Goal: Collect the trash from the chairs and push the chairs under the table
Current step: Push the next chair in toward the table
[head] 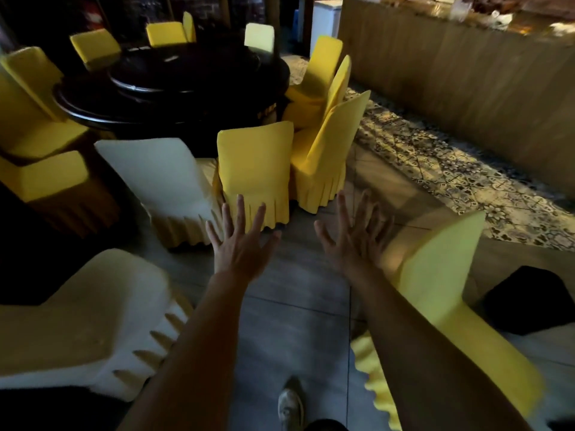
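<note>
A dark round table (93, 115) stands at the upper left, ringed by several chairs in yellow covers. The nearest yellow chair (255, 163) shows its back to me, with a pale chair (155, 172) to its left and another yellow chair (326, 144) to its right. My left hand (241, 242) and my right hand (354, 236) are stretched forward over the floor with fingers spread, holding nothing, short of the nearest chair's back. No trash is visible on the seats I can see.
A pale chair (84, 318) stands close at lower left and a yellow chair (448, 281) close at lower right, leaving a grey tiled aisle (295, 306) between. A long wooden counter (466, 73) runs along the right beyond patterned floor tiles (435, 169). My shoe (291, 405) shows below.
</note>
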A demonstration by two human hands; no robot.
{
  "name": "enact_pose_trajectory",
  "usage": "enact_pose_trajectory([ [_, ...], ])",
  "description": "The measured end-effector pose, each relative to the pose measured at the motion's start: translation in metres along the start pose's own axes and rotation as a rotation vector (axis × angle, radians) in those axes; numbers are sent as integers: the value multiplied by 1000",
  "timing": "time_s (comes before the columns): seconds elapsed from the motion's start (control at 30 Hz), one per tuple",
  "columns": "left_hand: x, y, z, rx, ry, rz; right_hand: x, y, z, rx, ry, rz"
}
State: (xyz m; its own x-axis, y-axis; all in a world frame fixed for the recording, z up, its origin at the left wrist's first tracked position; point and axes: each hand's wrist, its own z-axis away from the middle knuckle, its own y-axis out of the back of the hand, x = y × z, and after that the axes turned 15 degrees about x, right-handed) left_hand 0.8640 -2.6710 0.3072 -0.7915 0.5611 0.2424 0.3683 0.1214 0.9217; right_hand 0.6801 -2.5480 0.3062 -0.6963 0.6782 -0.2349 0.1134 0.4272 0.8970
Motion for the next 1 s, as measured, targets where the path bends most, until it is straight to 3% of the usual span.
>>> enact_pose_trajectory([
  [0.27,30,-49,-109,-58,-60,17,10,-51,-93,-45,-30,3],
  [0.5,66,-115,-213,-162,-218,55,43,-101,-161,-28,-178,75],
  [0.67,106,-164,-305,-180,-373,120,68,-129,-219,71,-336,182],
  [1.0,210,-227,-441,-248,-693,213,116,-150,-282,75,-782,269],
])
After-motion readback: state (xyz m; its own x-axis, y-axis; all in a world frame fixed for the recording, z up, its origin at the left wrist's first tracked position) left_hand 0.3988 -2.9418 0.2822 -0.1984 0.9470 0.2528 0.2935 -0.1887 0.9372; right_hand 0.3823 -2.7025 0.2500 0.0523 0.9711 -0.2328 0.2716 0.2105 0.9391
